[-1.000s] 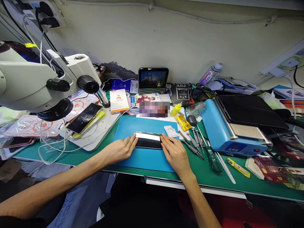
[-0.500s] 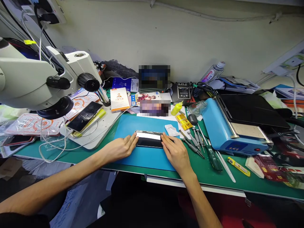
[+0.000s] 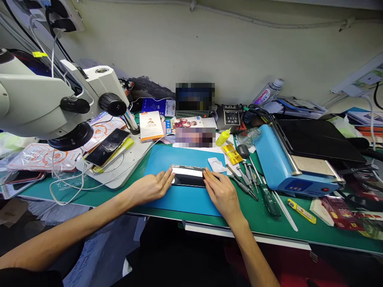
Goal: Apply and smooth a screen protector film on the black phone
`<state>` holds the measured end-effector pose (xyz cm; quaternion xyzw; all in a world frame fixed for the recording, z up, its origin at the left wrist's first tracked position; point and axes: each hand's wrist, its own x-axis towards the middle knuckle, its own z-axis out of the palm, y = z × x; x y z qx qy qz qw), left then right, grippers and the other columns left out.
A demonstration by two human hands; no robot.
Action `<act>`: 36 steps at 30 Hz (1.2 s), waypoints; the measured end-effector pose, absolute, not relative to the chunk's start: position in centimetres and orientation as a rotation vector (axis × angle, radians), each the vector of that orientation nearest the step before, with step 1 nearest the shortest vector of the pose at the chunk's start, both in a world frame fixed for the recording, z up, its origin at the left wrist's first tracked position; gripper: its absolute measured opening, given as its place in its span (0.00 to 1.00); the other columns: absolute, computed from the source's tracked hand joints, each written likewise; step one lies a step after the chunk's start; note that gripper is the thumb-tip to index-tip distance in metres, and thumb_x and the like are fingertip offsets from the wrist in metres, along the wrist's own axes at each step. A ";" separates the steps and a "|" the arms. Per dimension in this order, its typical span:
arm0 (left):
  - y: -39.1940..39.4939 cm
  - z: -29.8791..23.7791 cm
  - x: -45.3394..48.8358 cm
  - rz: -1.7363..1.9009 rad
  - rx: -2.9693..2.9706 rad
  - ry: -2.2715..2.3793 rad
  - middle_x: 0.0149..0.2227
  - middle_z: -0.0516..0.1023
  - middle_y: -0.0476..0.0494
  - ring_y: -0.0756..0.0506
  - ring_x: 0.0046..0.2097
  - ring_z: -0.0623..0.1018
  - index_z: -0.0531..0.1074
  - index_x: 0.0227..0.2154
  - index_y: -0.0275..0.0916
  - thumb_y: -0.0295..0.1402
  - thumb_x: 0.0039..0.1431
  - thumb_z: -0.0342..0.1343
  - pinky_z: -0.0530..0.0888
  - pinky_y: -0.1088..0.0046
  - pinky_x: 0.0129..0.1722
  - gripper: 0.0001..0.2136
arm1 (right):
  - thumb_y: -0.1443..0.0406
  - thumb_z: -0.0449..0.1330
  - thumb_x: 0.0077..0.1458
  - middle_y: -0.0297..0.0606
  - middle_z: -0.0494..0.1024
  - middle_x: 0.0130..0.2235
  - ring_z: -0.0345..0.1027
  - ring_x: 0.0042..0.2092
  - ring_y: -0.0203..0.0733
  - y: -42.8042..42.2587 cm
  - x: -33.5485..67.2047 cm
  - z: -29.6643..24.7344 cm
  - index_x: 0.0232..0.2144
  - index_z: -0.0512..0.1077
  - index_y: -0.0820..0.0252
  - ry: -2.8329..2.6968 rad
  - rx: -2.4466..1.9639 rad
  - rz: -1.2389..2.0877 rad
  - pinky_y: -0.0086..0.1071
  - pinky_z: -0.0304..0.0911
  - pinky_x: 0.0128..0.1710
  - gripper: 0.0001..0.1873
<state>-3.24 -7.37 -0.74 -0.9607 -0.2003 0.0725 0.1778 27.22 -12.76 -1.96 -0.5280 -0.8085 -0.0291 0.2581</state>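
A dark, glossy smartphone [image 3: 189,180] lies sideways over the blue mat [image 3: 179,203], a bright white reflection running across its screen. My left hand [image 3: 152,185] grips its left end, fingers pressed together at the edge. At the right end, my right hand [image 3: 222,191] holds it too, its fingertips along the upper corner and side. Both thumbs are mostly hidden. A crumpled white tissue [image 3: 217,164] sits just beyond my right hand.
To the left stands a microscope [image 3: 30,95], with another phone [image 3: 108,147] on its base. Several screwdrivers [image 3: 242,183], a yellow bottle [image 3: 223,137] and a blue heating machine [image 3: 271,159] are on the right. A yellow cutter [image 3: 301,211] lies near the front edge.
The phone and both hands keep nearly the same place and grip. The whole view has shifted very slightly.
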 end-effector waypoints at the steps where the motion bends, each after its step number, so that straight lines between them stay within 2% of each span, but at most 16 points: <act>1: -7.4 -0.8 -3.3 0.202 -2.713 -0.556 0.65 0.71 0.22 0.35 0.55 0.82 0.67 0.65 0.26 0.20 0.70 0.46 0.82 0.66 0.36 0.22 | 0.69 0.55 0.71 0.41 0.78 0.61 0.76 0.54 0.51 -12.8 27.2 -2.0 0.63 0.73 0.57 -2.192 -1.430 -0.081 0.47 0.74 0.54 0.21; 15: -7.0 -1.4 -3.9 0.044 -2.655 -0.443 0.63 0.72 0.19 0.34 0.53 0.83 0.67 0.63 0.22 0.22 0.71 0.51 0.84 0.66 0.37 0.20 | 0.71 0.58 0.69 0.43 0.79 0.60 0.75 0.55 0.49 -12.7 27.3 -1.9 0.60 0.74 0.62 -2.195 -1.402 -0.118 0.44 0.72 0.54 0.20; 21: -6.9 -1.3 -4.0 -0.001 -2.638 -0.434 0.63 0.73 0.20 0.37 0.54 0.83 0.69 0.62 0.24 0.24 0.72 0.50 0.84 0.66 0.42 0.19 | 0.71 0.58 0.69 0.43 0.79 0.60 0.75 0.54 0.49 -12.7 27.3 -1.9 0.60 0.74 0.62 -2.196 -1.398 -0.127 0.44 0.72 0.54 0.19; 32: -6.7 -1.0 -4.0 -0.087 -2.618 -0.396 0.60 0.76 0.21 0.38 0.49 0.85 0.70 0.60 0.23 0.25 0.73 0.50 0.84 0.68 0.37 0.17 | 0.72 0.58 0.69 0.45 0.79 0.60 0.75 0.54 0.50 -12.6 27.3 -2.0 0.59 0.75 0.64 -2.206 -1.398 -0.139 0.44 0.72 0.54 0.19; 36: -6.6 -0.8 -4.0 -0.115 -2.627 -0.379 0.59 0.77 0.22 0.39 0.50 0.85 0.71 0.59 0.22 0.24 0.72 0.51 0.84 0.69 0.37 0.17 | 0.72 0.58 0.69 0.44 0.80 0.60 0.75 0.54 0.50 -12.7 27.3 -2.0 0.60 0.75 0.62 -2.207 -1.399 -0.131 0.44 0.73 0.53 0.20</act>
